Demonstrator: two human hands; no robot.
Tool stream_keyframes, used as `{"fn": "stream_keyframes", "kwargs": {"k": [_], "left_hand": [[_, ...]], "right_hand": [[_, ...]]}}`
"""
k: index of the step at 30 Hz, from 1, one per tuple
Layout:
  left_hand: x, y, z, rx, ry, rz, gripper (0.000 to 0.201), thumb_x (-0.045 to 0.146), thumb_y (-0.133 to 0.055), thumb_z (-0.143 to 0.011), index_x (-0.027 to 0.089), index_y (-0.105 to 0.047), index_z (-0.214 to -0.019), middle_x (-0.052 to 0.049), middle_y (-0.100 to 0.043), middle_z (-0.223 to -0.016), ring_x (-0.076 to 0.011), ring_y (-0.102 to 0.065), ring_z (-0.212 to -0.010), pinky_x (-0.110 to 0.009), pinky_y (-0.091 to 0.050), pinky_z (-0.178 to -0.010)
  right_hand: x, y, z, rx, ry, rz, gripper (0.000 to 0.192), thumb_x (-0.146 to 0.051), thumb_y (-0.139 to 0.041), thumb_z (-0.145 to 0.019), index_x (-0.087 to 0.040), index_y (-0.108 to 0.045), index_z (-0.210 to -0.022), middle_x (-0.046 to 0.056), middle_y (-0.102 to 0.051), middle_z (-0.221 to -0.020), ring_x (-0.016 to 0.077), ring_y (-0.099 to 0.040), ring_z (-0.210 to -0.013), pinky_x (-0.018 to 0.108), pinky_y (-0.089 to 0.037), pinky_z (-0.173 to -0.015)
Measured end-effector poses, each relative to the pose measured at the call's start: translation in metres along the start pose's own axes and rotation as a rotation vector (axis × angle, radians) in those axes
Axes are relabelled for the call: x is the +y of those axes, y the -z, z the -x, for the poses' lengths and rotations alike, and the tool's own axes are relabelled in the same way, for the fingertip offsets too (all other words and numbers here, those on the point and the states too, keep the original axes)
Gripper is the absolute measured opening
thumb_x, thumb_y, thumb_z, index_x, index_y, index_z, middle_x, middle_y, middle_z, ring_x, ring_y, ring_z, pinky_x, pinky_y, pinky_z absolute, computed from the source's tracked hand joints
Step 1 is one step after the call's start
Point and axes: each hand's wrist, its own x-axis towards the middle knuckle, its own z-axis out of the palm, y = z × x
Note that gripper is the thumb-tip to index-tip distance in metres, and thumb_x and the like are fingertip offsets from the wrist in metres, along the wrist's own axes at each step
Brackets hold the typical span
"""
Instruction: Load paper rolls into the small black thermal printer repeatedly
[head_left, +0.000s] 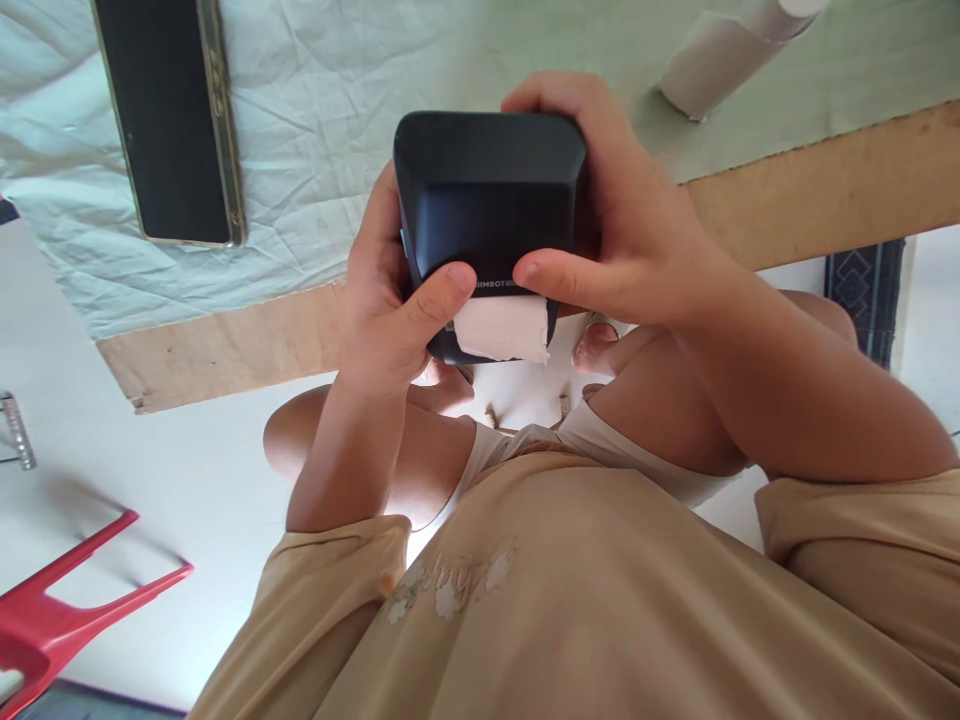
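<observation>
Both my hands hold a small black box-shaped printer (pixel 487 190) just above my lap, in front of the table edge. My left hand (pixel 382 300) grips its left side, thumb pressed on the lower front edge. My right hand (pixel 630 230) wraps over the top right corner, with its thumb lying along the front beside the left thumb. A short piece of white paper (pixel 501 328) sticks out of the printer's lower face, just under both thumbs.
A wooden table (pixel 225 345) covered with a creased pale green cloth (pixel 315 120) lies ahead. On it are a black phone (pixel 172 120) at the left and white paper rolls (pixel 720 60) at the far right. A red plastic chair (pixel 60 610) stands lower left on the white floor.
</observation>
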Motion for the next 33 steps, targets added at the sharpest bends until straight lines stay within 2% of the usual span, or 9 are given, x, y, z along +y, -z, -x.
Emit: {"fn": "stream_keyframes", "kwargs": {"k": [8, 13, 18, 20, 22, 26, 30, 32, 33], "left_hand": [[0.003, -0.003, 0.0, -0.018, -0.016, -0.005, 0.092, 0.082, -0.076, -0.077, 0.031, -0.057, -0.152, -0.008, -0.073, -0.13, -0.0211, -0.075, -0.102, -0.035, -0.067, -0.082], [-0.009, 0.005, -0.003, -0.068, -0.078, 0.014, 0.096, 0.087, -0.07, -0.078, 0.03, -0.054, -0.155, -0.009, -0.073, -0.127, -0.0183, -0.075, -0.097, -0.033, -0.067, -0.076], [0.0, 0.003, -0.005, -0.037, -0.015, -0.018, 0.107, 0.09, -0.079, -0.066, 0.028, -0.057, -0.151, -0.007, -0.072, -0.125, -0.0214, -0.076, -0.101, -0.046, -0.07, -0.09], [0.02, -0.007, 0.0, 0.008, 0.01, -0.04, 0.1, 0.085, -0.085, -0.064, 0.029, -0.063, -0.143, -0.005, -0.072, -0.121, -0.0217, -0.075, -0.102, -0.046, -0.068, -0.097], [0.044, -0.021, 0.007, 0.095, 0.146, -0.111, 0.079, 0.063, -0.089, -0.077, 0.03, -0.064, -0.144, -0.005, -0.071, -0.131, -0.0229, -0.073, -0.117, -0.044, -0.063, -0.109], [0.075, -0.043, 0.014, 0.11, 0.123, -0.048, 0.063, 0.056, -0.087, -0.081, 0.033, -0.069, -0.137, -0.002, -0.072, -0.127, -0.0188, -0.072, -0.111, -0.037, -0.062, -0.098], [0.071, -0.045, 0.008, 0.109, 0.176, 0.046, 0.058, 0.059, -0.078, -0.085, 0.029, -0.07, -0.133, -0.004, -0.072, -0.126, -0.0251, -0.071, -0.121, -0.044, -0.059, -0.112], [0.056, -0.038, 0.004, 0.129, 0.14, 0.102, 0.052, 0.064, -0.068, -0.09, 0.027, -0.073, -0.126, -0.004, -0.073, -0.11, -0.0237, -0.071, -0.11, -0.044, -0.059, -0.111], [0.047, -0.034, 0.002, 0.155, 0.043, 0.12, 0.053, 0.071, -0.058, -0.092, 0.028, -0.075, -0.119, -0.003, -0.072, -0.098, -0.0205, -0.07, -0.096, -0.042, -0.06, -0.104]], "right_hand": [[0.001, 0.0, 0.002, -0.005, 0.022, 0.113, 0.099, -0.084, -0.055, -0.087, -0.017, -0.036, -0.158, 0.002, -0.053, -0.14, -0.0037, -0.045, -0.1, 0.011, -0.041, -0.082], [-0.002, 0.001, 0.002, -0.01, -0.017, 0.112, 0.104, -0.091, -0.052, -0.085, -0.018, -0.035, -0.158, 0.003, -0.052, -0.139, -0.0032, -0.044, -0.099, 0.012, -0.04, -0.079], [-0.004, 0.001, 0.002, -0.02, -0.03, 0.116, 0.105, -0.092, -0.05, -0.085, -0.018, -0.034, -0.158, 0.004, -0.053, -0.139, -0.0024, -0.044, -0.099, 0.013, -0.041, -0.081], [-0.004, 0.001, 0.002, -0.018, -0.03, 0.12, 0.108, -0.096, -0.049, -0.083, -0.019, -0.034, -0.158, 0.004, -0.053, -0.135, -0.0025, -0.044, -0.097, 0.014, -0.039, -0.08], [-0.004, 0.001, 0.002, -0.006, -0.026, 0.098, 0.109, -0.097, -0.052, -0.081, -0.019, -0.036, -0.156, 0.005, -0.055, -0.133, -0.0023, -0.044, -0.095, 0.015, -0.037, -0.078], [-0.003, 0.0, 0.002, 0.008, -0.009, 0.043, 0.099, -0.083, -0.06, -0.084, -0.018, -0.038, -0.155, 0.005, -0.055, -0.139, -0.0023, -0.044, -0.096, 0.014, -0.038, -0.076], [-0.001, 0.0, 0.003, 0.01, 0.025, 0.048, 0.097, -0.08, -0.06, -0.085, -0.018, -0.036, -0.156, 0.003, -0.051, -0.146, -0.004, -0.046, -0.1, 0.008, -0.04, -0.077], [-0.001, -0.001, 0.003, 0.008, 0.034, 0.042, 0.098, -0.08, -0.06, -0.085, -0.017, -0.036, -0.157, 0.005, -0.049, -0.151, -0.0035, -0.047, -0.101, 0.009, -0.041, -0.077], [-0.001, -0.001, 0.003, 0.004, 0.031, 0.039, 0.097, -0.08, -0.06, -0.086, -0.017, -0.037, -0.157, 0.005, -0.048, -0.153, -0.003, -0.047, -0.101, 0.01, -0.041, -0.076]]}}
